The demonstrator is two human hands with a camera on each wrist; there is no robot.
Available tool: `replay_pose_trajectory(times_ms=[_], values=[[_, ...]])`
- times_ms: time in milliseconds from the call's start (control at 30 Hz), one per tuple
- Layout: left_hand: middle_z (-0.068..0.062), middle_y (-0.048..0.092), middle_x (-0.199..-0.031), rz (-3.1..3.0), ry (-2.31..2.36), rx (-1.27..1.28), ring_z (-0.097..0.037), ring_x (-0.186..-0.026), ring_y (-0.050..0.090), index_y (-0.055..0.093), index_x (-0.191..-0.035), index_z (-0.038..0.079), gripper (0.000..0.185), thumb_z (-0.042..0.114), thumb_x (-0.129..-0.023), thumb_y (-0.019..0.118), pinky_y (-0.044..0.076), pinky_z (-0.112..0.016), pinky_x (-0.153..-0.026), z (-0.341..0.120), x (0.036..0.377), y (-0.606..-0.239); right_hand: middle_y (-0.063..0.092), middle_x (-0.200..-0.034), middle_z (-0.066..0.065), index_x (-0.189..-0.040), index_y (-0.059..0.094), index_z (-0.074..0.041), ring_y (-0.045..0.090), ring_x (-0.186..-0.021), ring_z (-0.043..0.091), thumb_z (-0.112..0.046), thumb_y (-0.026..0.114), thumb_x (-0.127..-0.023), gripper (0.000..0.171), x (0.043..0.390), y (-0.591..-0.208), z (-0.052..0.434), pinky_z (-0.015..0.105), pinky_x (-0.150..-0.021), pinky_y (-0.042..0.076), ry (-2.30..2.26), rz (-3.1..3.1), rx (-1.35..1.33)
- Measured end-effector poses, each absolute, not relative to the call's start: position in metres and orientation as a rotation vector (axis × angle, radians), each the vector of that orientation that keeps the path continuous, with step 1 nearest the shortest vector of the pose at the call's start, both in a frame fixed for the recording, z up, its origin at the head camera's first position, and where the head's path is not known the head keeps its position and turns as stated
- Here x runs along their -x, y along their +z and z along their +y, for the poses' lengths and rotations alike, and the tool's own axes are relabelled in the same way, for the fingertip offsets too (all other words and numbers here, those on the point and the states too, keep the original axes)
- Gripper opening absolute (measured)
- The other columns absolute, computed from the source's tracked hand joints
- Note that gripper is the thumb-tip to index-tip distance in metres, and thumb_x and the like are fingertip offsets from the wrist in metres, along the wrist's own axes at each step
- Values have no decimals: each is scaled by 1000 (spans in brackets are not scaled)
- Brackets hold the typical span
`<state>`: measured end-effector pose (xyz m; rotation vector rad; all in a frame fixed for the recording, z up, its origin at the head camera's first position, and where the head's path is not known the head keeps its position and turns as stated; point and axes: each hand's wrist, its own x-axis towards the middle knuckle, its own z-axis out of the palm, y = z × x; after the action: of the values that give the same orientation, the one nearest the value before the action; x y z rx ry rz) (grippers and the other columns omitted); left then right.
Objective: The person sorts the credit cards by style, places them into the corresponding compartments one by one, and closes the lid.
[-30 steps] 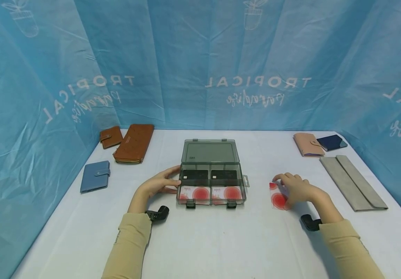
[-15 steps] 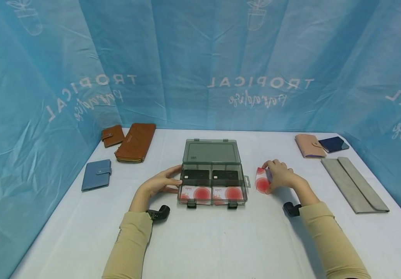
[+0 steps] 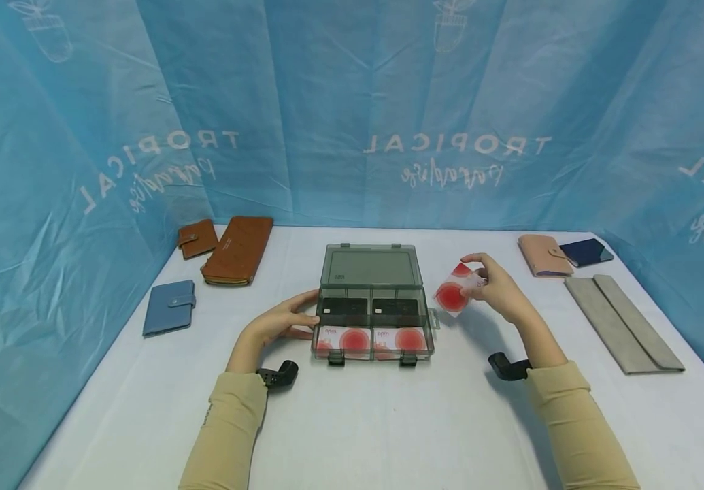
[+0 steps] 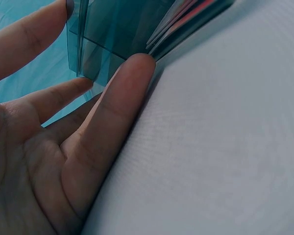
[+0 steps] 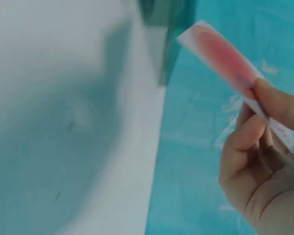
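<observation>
In the head view, my right hand (image 3: 500,291) pinches a white card with red circles (image 3: 451,297) between thumb and fingers. The card is tilted in the air just right of a clear grey-green plastic box (image 3: 371,355), whose lid (image 3: 371,267) is folded back. Black cards with a chip (image 3: 344,307) lie in the box's two rear compartments, and white-and-red cards (image 3: 352,339) in the two front ones. My left hand (image 3: 278,321) rests against the box's left side, fingers extended. The right wrist view shows the pinched card (image 5: 223,58) nearly edge-on, slightly blurred.
At the left lie a blue card holder (image 3: 169,308), a small brown wallet (image 3: 197,239) and a long brown zip wallet (image 3: 238,250). At the right are a pink card holder (image 3: 544,255), a dark phone-like slab (image 3: 586,252) and a grey flat case (image 3: 623,323). Blue cloth surrounds the table.
My right hand has lifted the card and moved it left and away from me, towards the box, turning it on the way. The left hand stays at the box.
</observation>
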<state>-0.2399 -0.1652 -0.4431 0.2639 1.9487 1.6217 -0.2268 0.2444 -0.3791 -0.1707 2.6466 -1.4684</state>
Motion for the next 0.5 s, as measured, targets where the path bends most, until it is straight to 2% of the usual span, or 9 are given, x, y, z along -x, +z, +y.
replay_pose_trajectory(times_ms=[133,200,367,500], values=[[-13,10,-154,1953,1622,-255,-32,-118,49,16,-149,11,78,15,-87,63,48,-42,-92,-166,240,-442,52,-109,24,-136,34,-4,56,-87,21,1,63,-83,61,224,-371,231,27,-75,53,-1636,2554,229],[-13,10,-154,1957,1617,-253,-32,-118,48,16,-149,11,78,15,-87,63,48,-41,-92,-166,240,-442,53,-107,23,-136,34,-3,57,-83,17,2,64,-82,62,222,-369,223,25,-73,52,-1682,2509,260],[-12,10,-154,1960,1612,-250,-31,-119,48,16,-149,12,78,15,-86,63,49,-40,-92,-166,240,-442,51,-106,22,-137,35,-7,57,-83,19,2,64,-82,62,220,-371,207,29,-74,53,-1693,2455,347],[-13,10,-154,1950,1622,-260,-31,-118,49,16,-149,12,79,16,-86,64,49,-41,-91,-165,239,-441,50,-109,21,-134,41,-7,57,-85,22,1,61,-85,54,218,-376,196,34,-75,54,-1659,2457,416]])
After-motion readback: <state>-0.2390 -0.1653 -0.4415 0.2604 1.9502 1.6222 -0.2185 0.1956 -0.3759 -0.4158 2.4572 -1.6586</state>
